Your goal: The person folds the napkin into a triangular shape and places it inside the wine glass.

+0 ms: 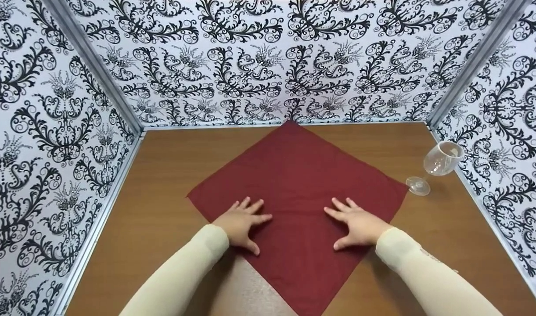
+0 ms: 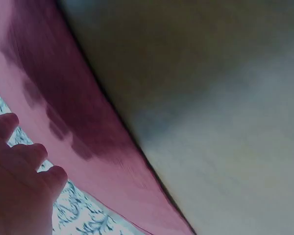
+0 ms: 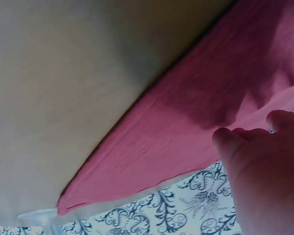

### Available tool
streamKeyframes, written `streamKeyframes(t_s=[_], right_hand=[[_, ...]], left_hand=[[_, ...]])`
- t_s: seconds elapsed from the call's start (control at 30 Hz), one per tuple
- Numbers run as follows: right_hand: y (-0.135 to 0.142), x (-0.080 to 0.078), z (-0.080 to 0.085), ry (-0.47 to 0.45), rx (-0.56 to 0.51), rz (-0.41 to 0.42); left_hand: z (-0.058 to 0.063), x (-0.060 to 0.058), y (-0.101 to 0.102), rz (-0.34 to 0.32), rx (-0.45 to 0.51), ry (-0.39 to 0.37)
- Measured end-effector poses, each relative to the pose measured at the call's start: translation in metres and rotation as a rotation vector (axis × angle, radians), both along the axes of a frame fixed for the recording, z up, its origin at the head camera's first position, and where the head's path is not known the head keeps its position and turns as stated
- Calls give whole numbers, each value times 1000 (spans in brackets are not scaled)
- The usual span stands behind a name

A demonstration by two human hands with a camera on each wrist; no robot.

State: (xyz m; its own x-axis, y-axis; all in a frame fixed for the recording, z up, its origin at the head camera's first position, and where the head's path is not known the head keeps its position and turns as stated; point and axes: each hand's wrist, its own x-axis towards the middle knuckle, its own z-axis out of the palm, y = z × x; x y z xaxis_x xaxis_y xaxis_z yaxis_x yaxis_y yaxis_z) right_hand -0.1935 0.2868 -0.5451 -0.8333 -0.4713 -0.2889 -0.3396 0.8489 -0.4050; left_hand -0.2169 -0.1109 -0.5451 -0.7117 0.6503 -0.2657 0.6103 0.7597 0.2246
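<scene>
A dark red cloth napkin lies spread flat on the table as a diamond, one corner toward the back wall and one toward the person. My left hand is over its left front edge, fingers spread. Over the right front edge, my right hand is spread likewise, thumb pointing inward. Neither hand grips anything. In the left wrist view the fingers appear just above the cloth, casting shadows on it. The right wrist view shows similar shadows below the right fingers.
A clear stemmed wine glass stands at the right, its foot beside the napkin's right corner. The wooden table is enclosed by black-and-white patterned walls at the back and both sides, with grey metal posts at the corners.
</scene>
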Motion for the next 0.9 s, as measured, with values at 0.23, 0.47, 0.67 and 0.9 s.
streamKeyframes(t_s=[0.23, 0.47, 0.67, 0.9], right_hand=[[-4, 7, -2, -21, 25, 14], [-5, 11, 0, -39, 29, 35], [-2, 13, -1, -52, 43, 46], [-2, 16, 0, -47, 33, 54]], left_hand=[[-4, 9, 6, -9, -50, -61], [-8, 9, 4, 2, -59, -93], [-10, 7, 3, -7, -55, -99], [-9, 8, 2, -7, -59, -65]])
